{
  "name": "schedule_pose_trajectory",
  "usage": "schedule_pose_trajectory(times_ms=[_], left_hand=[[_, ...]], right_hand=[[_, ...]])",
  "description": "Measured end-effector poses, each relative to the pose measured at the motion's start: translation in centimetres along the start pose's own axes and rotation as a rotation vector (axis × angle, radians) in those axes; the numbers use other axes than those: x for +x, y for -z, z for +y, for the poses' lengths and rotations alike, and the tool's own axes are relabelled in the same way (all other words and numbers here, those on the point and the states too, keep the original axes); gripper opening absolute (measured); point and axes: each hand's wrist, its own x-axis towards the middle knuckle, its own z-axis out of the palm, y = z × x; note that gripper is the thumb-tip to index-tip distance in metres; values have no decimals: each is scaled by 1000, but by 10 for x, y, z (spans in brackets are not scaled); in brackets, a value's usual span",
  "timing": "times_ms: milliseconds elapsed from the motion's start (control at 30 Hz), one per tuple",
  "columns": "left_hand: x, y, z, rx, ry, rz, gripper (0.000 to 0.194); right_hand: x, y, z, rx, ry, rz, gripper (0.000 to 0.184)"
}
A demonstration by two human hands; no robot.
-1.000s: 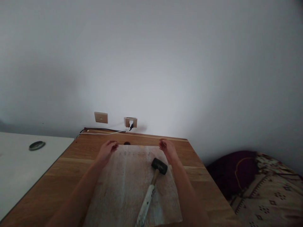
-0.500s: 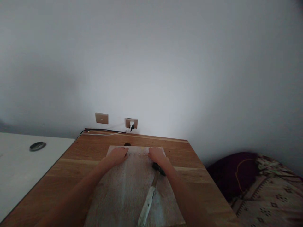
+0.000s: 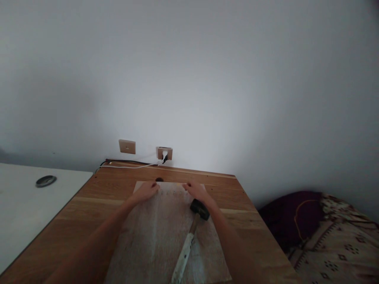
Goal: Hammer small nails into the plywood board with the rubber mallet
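Board point(image 3: 166, 236) lay flat on the wooden table point(image 3: 89, 209) in the head view, hammer point(image 3: 187, 244) slanting across its right half, black head toward the far end. Left hand point(image 3: 146, 190) and right hand point(image 3: 196, 190) were at the board's far end, well apart, fingers curled (couldn't tell if either pinched anything). Wall socket point(image 3: 169, 154) stood behind; dark oval item point(image 3: 45, 181) lay on white table point(image 3: 35, 213), left.

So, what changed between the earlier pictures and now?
The left hand moved right and the right hand left, nearer each other over the far end of the pale, worn rectangular board. Whether either grips anything is unclear. The black-headed, whitish-handled mallet stayed lying on the board.
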Motion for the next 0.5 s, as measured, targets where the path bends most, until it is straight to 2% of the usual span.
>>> schedule_pose_trajectory(times_ms=[167,300,367,500], left_hand=[[-4,-12,12,481,-180,-144,22],[-3,-11,20,562,-278,-205,23],[-3,-10,20,585,-317,-219,26],[-3,-13,13,617,-348,-203,31]], right_hand=[[-3,-18,-21,-107,10,-57,16],[-1,-8,-28,-53,32,-22,9],[1,1,-26,24,43,7,13],[1,13,-19,234,28,13,35]])
